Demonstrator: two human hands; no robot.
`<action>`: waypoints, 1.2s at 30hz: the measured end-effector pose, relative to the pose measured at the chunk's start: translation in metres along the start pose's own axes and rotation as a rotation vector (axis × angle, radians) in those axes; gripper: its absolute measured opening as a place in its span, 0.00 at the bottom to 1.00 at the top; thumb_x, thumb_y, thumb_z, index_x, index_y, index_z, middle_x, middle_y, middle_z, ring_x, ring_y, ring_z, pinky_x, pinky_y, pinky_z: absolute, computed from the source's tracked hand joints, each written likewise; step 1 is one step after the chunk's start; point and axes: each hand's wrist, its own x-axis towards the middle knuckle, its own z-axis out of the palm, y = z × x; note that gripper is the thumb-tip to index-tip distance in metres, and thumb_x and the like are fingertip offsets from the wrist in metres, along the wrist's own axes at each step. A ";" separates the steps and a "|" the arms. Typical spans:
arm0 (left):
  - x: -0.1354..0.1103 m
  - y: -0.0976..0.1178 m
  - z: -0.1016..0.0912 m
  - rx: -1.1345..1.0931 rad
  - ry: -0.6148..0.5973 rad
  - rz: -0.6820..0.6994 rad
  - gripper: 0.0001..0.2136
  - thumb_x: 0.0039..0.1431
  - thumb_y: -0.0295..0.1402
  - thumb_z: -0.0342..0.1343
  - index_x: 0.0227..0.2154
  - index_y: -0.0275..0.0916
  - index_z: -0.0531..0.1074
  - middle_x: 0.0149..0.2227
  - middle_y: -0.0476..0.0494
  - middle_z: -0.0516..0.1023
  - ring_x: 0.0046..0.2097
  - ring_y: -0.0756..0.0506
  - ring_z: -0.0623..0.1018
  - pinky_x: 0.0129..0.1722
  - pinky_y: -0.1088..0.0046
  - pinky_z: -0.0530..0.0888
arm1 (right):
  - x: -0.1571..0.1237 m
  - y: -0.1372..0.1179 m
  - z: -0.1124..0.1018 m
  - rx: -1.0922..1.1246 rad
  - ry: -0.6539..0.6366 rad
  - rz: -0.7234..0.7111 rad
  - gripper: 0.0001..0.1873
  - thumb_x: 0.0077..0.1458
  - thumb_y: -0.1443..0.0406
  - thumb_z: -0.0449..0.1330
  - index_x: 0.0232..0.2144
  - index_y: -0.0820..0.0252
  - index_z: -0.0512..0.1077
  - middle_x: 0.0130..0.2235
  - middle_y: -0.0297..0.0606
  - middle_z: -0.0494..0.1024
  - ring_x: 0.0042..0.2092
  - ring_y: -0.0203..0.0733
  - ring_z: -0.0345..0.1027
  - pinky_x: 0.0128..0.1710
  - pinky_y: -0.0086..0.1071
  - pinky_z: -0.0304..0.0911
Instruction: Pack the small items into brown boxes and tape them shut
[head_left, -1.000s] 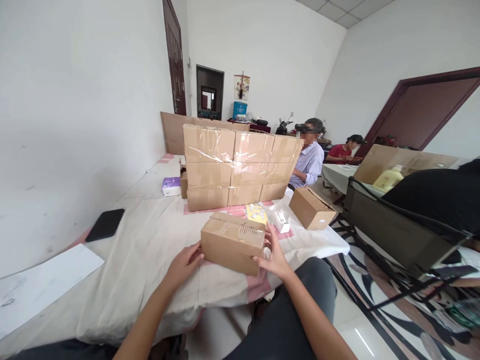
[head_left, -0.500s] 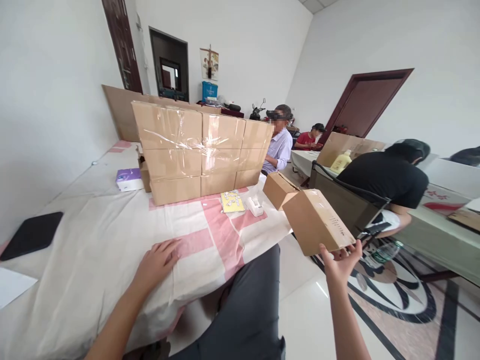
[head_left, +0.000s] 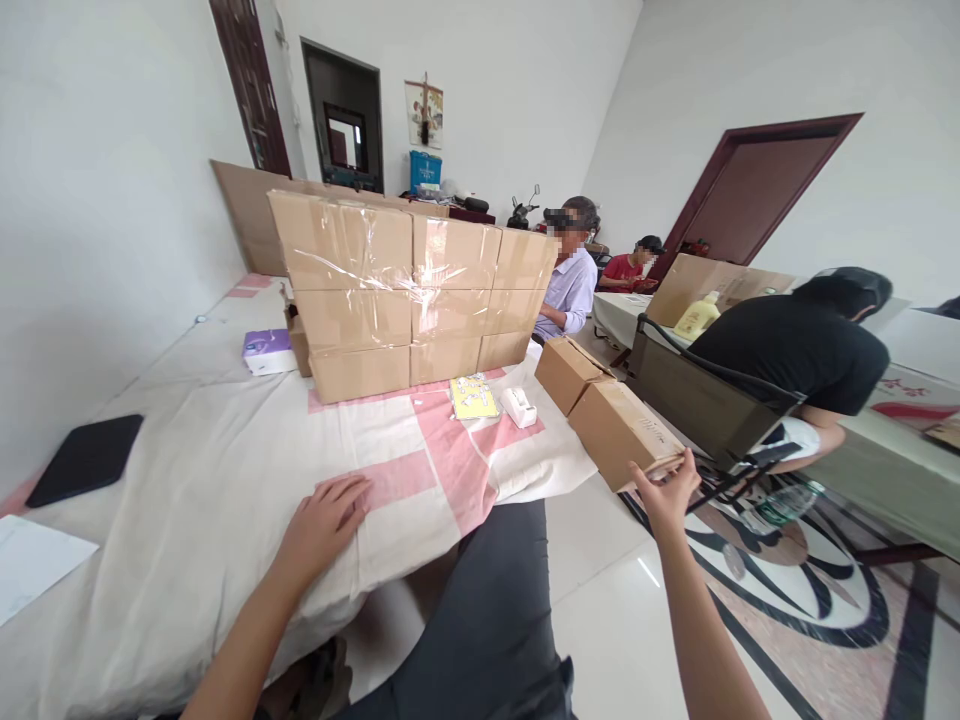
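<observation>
My right hand point(head_left: 669, 492) grips the near end of a cardboard box point(head_left: 626, 432) at the table's right edge, thumb on one side and fingers on the other. This box sits end to end with another cardboard box point(head_left: 571, 374) behind it. My left hand point(head_left: 324, 525) lies flat on the cloth-covered table point(head_left: 225, 490), fingers stretched out, holding nothing. Ahead of it are a yellow patterned booklet or packet point(head_left: 474, 397) and a white tape dispenser point(head_left: 519, 407), side by side on the cloth.
A wall of taped cardboard boxes point(head_left: 412, 300) stands across the table. A purple tissue pack point(head_left: 268, 351), a black tablet-like slab point(head_left: 86, 460) and white paper point(head_left: 41, 565) lie left. Beyond the right edge are a folding chair point(head_left: 705, 385) and a person in black point(head_left: 795, 340). Others sit farther back.
My right hand has lowered the near box, which was tilted and raised; it now lies level against the other box. My left hand stays on the cloth. The view has shifted slightly.
</observation>
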 end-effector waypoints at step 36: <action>-0.015 -0.004 -0.001 -0.257 0.052 -0.115 0.21 0.66 0.45 0.50 0.54 0.46 0.79 0.57 0.41 0.81 0.58 0.34 0.76 0.55 0.54 0.73 | 0.013 -0.062 0.063 -0.409 0.053 -0.460 0.55 0.54 0.38 0.59 0.72 0.64 0.52 0.70 0.67 0.51 0.70 0.78 0.45 0.63 0.72 0.46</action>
